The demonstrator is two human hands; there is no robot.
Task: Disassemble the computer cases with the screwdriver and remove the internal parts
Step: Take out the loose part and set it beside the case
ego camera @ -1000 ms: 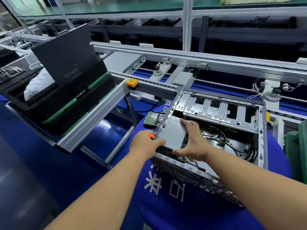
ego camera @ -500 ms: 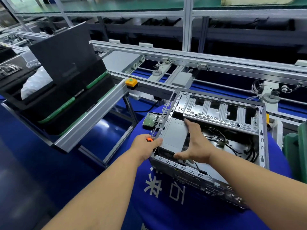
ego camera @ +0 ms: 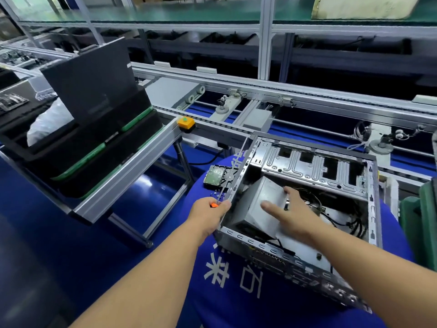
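An open grey computer case (ego camera: 307, 166) lies on a round table with a blue cloth (ego camera: 236, 287). Inside its near-left corner a grey power supply box (ego camera: 257, 209) is tilted up on one edge. My right hand (ego camera: 288, 214) rests on the box's upper right side, fingers spread over it. My left hand (ego camera: 210, 214) presses against the case's left wall while holding a screwdriver (ego camera: 230, 174) with an orange handle tip; its long thin shaft points up and away. Black cables (ego camera: 340, 218) lie in the case bottom.
A removed hard drive (ego camera: 216, 175) and small loose screws (ego camera: 214, 192) lie on the cloth left of the case. Black bins (ego camera: 82, 147) sit on an aluminium rack to the left. A conveyor frame (ego camera: 283, 95) with an orange button box (ego camera: 186, 123) runs behind.
The power supply box has been tipped up from lying flat to standing on an edge. My right hand moved with it; my left hand stayed at the case wall.
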